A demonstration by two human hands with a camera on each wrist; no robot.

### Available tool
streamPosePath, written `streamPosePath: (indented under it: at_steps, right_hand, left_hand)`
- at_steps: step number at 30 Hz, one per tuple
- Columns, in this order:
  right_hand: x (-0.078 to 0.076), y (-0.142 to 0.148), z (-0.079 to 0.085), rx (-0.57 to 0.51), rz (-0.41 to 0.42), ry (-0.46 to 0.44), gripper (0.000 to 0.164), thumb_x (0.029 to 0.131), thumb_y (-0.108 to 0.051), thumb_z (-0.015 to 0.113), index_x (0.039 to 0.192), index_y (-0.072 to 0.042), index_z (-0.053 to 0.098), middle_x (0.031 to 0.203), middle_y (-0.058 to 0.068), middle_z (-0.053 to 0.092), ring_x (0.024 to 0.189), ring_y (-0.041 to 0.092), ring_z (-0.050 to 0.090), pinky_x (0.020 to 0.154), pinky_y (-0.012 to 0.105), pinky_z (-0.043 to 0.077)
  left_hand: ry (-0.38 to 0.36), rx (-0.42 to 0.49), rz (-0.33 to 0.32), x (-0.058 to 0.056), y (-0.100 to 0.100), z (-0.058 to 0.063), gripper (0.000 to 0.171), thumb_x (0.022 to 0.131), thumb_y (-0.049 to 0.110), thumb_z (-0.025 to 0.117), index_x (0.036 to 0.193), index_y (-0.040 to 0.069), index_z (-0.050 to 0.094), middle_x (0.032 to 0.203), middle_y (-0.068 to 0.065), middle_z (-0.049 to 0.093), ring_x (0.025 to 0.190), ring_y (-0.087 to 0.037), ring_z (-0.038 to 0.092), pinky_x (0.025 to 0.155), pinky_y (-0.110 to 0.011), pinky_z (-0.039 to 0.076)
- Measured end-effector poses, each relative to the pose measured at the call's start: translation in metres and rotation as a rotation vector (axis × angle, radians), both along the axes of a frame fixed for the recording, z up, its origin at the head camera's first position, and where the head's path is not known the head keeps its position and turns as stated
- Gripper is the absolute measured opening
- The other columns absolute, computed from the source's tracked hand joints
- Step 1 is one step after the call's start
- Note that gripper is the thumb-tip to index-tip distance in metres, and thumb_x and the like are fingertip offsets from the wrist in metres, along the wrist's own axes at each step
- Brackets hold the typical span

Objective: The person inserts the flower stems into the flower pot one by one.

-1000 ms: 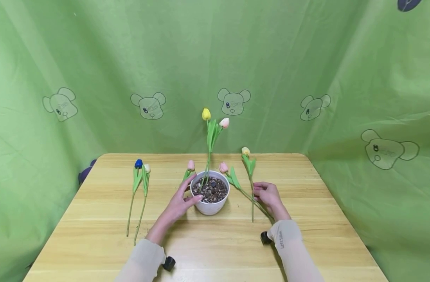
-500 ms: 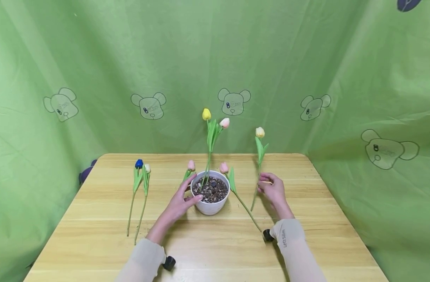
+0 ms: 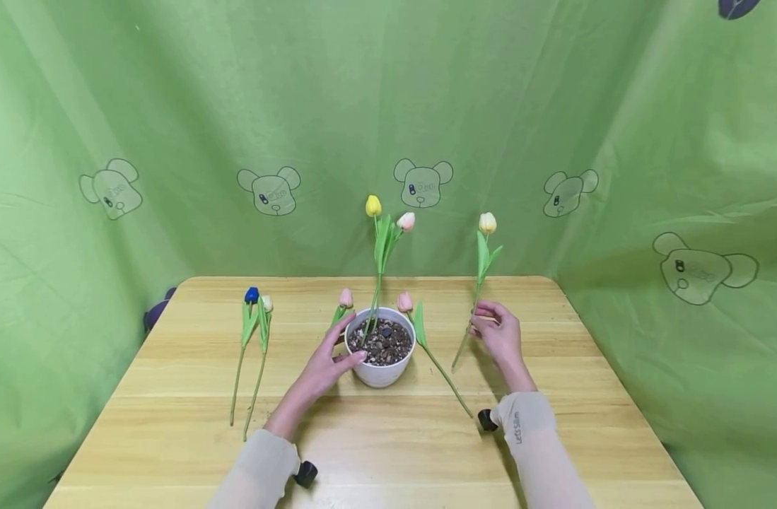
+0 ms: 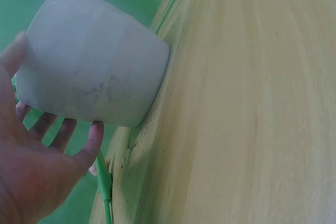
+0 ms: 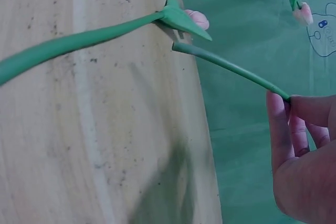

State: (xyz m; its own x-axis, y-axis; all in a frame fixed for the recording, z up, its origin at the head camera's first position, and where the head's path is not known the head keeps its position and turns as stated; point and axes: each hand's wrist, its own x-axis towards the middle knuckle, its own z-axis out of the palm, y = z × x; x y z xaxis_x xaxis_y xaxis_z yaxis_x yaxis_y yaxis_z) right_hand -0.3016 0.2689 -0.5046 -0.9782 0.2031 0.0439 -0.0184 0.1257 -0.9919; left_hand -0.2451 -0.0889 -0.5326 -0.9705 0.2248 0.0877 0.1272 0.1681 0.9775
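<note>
My left hand (image 3: 321,369) holds the side of a white flowerpot (image 3: 380,376), thumb at its near rim and fingers spread along its left wall. Dark soil fills the pot, and a yellow tulip (image 3: 372,206) and a pale pink tulip (image 3: 406,222) stand upright in it. To the right, my right hand (image 3: 501,334) pinches the stem of a cream tulip (image 3: 487,223) between thumb and fingers. That flower is raised, bloom up, leaning slightly right. In the right wrist view its cut stem end (image 5: 181,48) juts out past the fingertips.
Right of the pot a pink tulip (image 3: 405,302) lies slanting on the wooden table (image 3: 388,452). Another pink tulip (image 3: 346,298) is partly hidden behind the pot and left hand. A blue tulip (image 3: 252,295) and a white tulip (image 3: 266,305) lie at left. Green curtain (image 3: 337,85) surrounds the table.
My right hand has lifted the cream tulip off the table, moving it up and right, away from the lying pink tulip. My left hand and the pot have stayed put.
</note>
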Motion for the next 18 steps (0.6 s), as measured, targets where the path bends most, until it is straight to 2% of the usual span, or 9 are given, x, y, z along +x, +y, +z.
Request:
streamPosePath:
  at_steps: [5, 13, 18]
  right_hand:
    - [0.002, -0.003, 0.007, -0.012, -0.001, 0.027, 0.04, 0.097, 0.007, 0.062, 0.137, 0.006, 0.054, 0.129, 0.022, 0.058, 0.089, 0.005, 0.066, 0.083, 0.021, 0.063]
    - [0.006, -0.013, 0.025, -0.071, 0.027, 0.069, 0.043, 0.097, 0.008, 0.063, 0.138, 0.007, 0.052, 0.128, 0.02, 0.057, 0.095, 0.01, 0.068, 0.087, 0.024, 0.064]
    - [0.009, -0.024, 0.038, -0.088, 0.041, 0.097, 0.043, 0.097, 0.01, 0.062, 0.138, 0.008, 0.052, 0.124, 0.019, 0.058, 0.092, 0.009, 0.067, 0.086, 0.025, 0.064]
  left_hand:
    - [0.016, 0.008, -0.007, -0.001, 0.0, -0.001, 0.082, 0.094, 0.027, 0.077, 0.162, 0.037, 0.032, 0.168, -0.011, 0.031, 0.149, -0.041, 0.039, 0.114, -0.053, 0.048]
    - [0.016, 0.004, -0.004, 0.001, 0.001, 0.001, 0.082, 0.094, 0.029, 0.077, 0.161, 0.04, 0.032, 0.168, -0.01, 0.031, 0.148, -0.04, 0.039, 0.114, -0.052, 0.049]
    - [-0.002, 0.009, 0.002, 0.002, 0.001, 0.003, 0.081, 0.093, 0.029, 0.078, 0.16, 0.044, 0.033, 0.168, -0.008, 0.032, 0.148, -0.038, 0.04, 0.114, -0.051, 0.049]
